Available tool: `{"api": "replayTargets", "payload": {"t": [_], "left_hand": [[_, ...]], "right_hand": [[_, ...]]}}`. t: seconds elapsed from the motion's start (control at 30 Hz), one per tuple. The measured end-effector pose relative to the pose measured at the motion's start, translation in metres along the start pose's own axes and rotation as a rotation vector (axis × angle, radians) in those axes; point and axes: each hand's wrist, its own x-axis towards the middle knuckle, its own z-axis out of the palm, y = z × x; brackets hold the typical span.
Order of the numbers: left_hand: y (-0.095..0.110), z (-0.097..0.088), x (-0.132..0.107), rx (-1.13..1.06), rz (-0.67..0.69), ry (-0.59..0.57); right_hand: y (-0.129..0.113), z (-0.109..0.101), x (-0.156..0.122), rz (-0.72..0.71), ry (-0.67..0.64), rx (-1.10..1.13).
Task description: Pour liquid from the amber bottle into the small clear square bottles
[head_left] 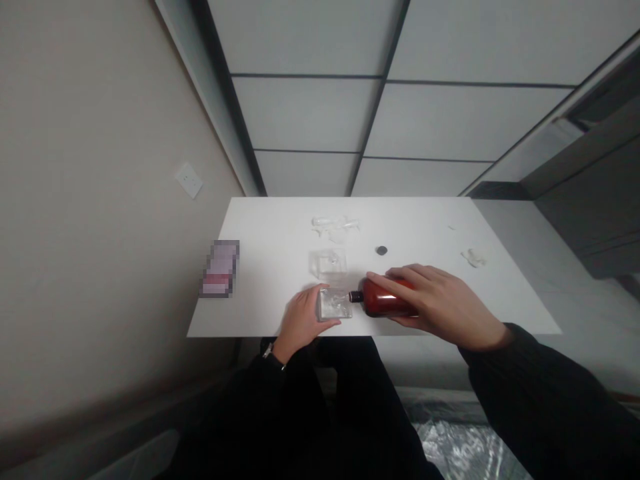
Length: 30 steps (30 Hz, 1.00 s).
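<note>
White tabletop (280,227), everything bunched near the front edge. The right hand (440,303) has its fingers wrapped over a brown bottle (385,300), tipped almost flat with the neck pointing left. The neck sits right at the rim of a small clear container (334,305), and the left hand (300,320) has its fingers curled around that container's left side to steady it. Looks like the pouring step to me, though I can't tell if any liquid is coming out. Next bit calls for a slow tilt with the neck over the opening. A second clear container (329,263) sits just behind, and a small dark cap (382,251) lies further back.
</note>
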Motion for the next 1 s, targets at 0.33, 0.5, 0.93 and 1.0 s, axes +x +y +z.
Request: {"api": "replayTargets", "payload": {"t": [0.33, 0.5, 0.93, 1.0], "left_hand": [[-0.0011, 0.0000, -0.0008, -0.002, 0.012, 0.005], [-0.0014, 0.0004, -0.0010, -0.005, 0.011, 0.007], [-0.0005, 0.0000, -0.0012, -0.009, 0.006, 0.010], [0.0003, -0.0005, -0.0011, -0.011, 0.002, 0.007]], "right_hand": [[0.0002, -0.0015, -0.0008, -0.010, -0.005, -0.024], [0.0005, -0.0027, -0.0002, -0.011, -0.003, -0.022], [0.0004, -0.0033, 0.0001, -0.014, -0.013, -0.026], [0.0002, -0.0035, 0.0004, -0.014, -0.014, -0.022]]}}
